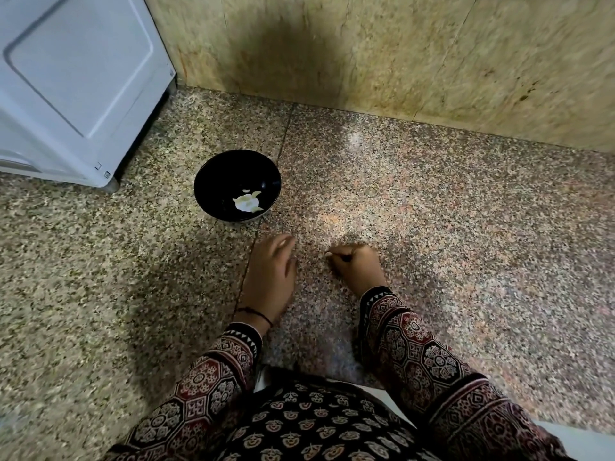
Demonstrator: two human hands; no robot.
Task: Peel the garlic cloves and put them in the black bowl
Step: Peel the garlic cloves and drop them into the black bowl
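Observation:
The black bowl [213, 181] stands on the speckled stone floor, just beyond my hands and to the left. A few pale peeled garlic cloves [247, 202] lie at its bottom. My left hand [271, 277] hovers low over the floor just below the bowl, palm down, its fingers loosely bent and holding nothing I can see. My right hand [356, 267] is a short way to the right, fingers curled with the thumb against the forefinger. A tiny pale bit shows at its fingertips; whether it is garlic or a nail I cannot tell.
A white appliance [76, 84] stands at the back left, close to the bowl. A stone wall [399, 54] runs along the back. The floor [466, 227] stretches bare to the right. My patterned sleeves and lap fill the bottom of the view.

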